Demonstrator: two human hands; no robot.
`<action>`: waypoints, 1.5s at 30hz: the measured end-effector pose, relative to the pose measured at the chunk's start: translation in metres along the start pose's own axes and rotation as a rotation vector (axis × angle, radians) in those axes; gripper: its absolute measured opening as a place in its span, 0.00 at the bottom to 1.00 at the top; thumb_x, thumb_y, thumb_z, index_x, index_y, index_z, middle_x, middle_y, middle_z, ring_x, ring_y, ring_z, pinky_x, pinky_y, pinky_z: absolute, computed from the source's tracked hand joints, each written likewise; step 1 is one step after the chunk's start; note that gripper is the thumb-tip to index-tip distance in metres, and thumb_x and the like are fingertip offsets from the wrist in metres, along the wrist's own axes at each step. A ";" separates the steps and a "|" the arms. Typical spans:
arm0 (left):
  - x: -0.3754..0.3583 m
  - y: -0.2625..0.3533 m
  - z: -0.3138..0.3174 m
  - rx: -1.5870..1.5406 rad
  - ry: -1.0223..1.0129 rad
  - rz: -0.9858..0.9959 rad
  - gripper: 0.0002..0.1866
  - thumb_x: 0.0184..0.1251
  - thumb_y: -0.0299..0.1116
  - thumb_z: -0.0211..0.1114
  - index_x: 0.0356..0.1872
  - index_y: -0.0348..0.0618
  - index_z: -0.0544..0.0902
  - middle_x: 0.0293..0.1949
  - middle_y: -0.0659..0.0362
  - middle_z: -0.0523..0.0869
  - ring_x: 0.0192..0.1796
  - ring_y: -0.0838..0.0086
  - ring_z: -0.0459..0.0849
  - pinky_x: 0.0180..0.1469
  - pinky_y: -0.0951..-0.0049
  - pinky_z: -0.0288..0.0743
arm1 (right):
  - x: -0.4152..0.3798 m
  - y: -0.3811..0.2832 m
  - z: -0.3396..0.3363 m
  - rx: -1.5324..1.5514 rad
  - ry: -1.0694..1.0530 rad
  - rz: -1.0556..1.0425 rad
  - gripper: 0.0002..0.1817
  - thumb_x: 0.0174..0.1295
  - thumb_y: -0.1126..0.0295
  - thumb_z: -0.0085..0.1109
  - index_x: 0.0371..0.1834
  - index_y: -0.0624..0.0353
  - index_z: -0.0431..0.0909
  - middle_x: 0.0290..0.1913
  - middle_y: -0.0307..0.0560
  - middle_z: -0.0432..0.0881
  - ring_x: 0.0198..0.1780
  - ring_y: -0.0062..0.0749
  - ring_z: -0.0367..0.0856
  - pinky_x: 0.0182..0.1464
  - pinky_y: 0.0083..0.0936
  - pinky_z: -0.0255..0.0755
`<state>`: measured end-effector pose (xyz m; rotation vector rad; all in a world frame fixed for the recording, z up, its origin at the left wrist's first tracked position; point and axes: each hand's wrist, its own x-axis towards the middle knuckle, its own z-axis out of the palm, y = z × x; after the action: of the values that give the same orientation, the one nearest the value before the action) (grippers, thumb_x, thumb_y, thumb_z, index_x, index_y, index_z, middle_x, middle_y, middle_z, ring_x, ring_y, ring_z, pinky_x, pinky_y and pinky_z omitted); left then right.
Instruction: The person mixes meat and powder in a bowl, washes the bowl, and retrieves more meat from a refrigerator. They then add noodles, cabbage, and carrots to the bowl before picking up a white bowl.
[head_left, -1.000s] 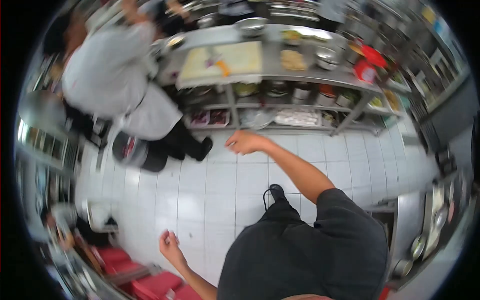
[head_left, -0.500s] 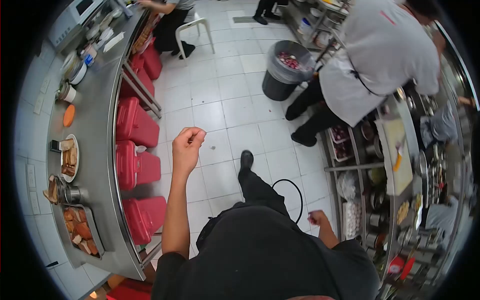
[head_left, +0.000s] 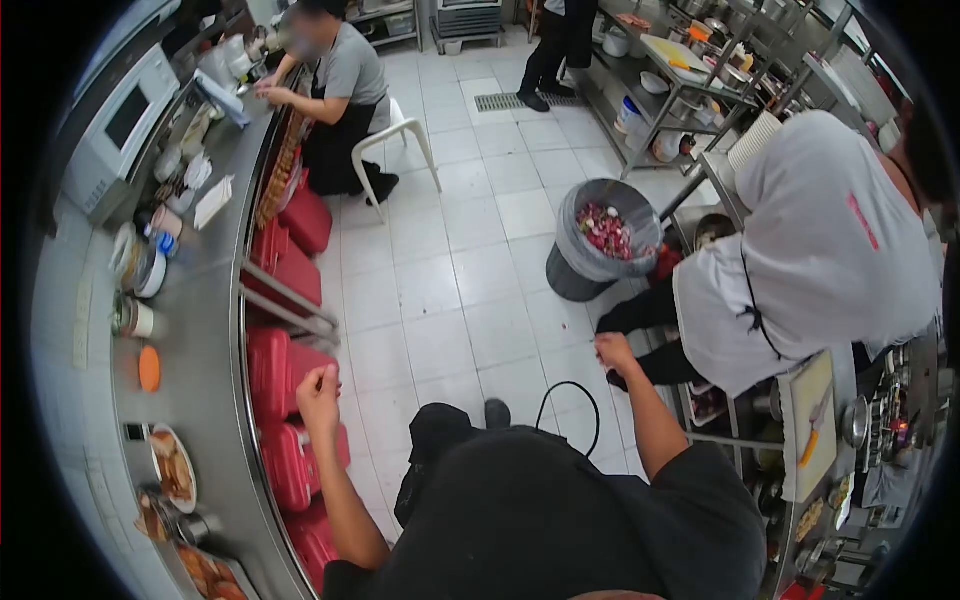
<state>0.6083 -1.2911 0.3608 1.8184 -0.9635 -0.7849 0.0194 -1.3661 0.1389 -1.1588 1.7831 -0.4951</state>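
Observation:
My left hand (head_left: 318, 400) is in mid-air by the front of the left counter, above the red bins. Its fingers are curled in loosely, thumb against them, and nothing shows in it. To the right, my right hand (head_left: 613, 352) is raised over the floor, also with curled fingers and no visible object. Nearest to it are the dark trouser legs of a co-worker in a white shirt (head_left: 800, 270). A grey bin (head_left: 574, 272) lined with a plastic bag, holding red and white scraps, stands ahead of that hand.
Along the left runs a steel counter (head_left: 205, 330) with a plate of food (head_left: 176, 465), an orange oval item (head_left: 149, 369) and a microwave (head_left: 125, 110). Red lidded bins (head_left: 290, 370) sit beneath. A seated person (head_left: 350, 70) uses a white chair (head_left: 415, 140). At right lies a cutting board (head_left: 810, 430) with a yellow-handled knife.
The view has moved forward and tilted up, showing more of the room ahead. My right hand has swung forward and up; my left hand has dropped back nearer the counter.

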 end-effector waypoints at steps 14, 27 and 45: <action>0.432 0.104 0.154 -0.051 -0.170 0.011 0.13 0.71 0.40 0.63 0.40 0.38 0.83 0.31 0.62 0.83 0.29 0.82 0.79 0.29 0.81 0.73 | 0.274 -0.164 -0.014 0.302 0.189 0.326 0.17 0.64 0.62 0.56 0.47 0.64 0.81 0.24 0.49 0.81 0.18 0.30 0.77 0.19 0.26 0.71; 0.668 0.339 0.592 0.128 -0.852 0.335 0.14 0.70 0.39 0.63 0.35 0.36 0.83 0.32 0.59 0.85 0.33 0.78 0.82 0.34 0.77 0.75 | 0.417 -0.119 -0.074 0.742 0.526 0.561 0.14 0.64 0.66 0.49 0.28 0.65 0.79 0.19 0.52 0.78 0.15 0.34 0.74 0.13 0.33 0.64; 0.889 0.543 1.082 0.086 -1.293 0.054 0.18 0.72 0.47 0.61 0.41 0.40 0.79 0.34 0.58 0.84 0.33 0.74 0.83 0.37 0.74 0.76 | 0.789 -0.241 -0.314 0.857 0.740 0.646 0.15 0.63 0.69 0.52 0.49 0.63 0.81 0.24 0.46 0.81 0.20 0.27 0.76 0.19 0.25 0.69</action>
<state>0.0035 -2.6657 0.3346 1.1911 -1.8126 -1.9740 -0.2340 -2.2107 0.0909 0.2479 2.0475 -1.2157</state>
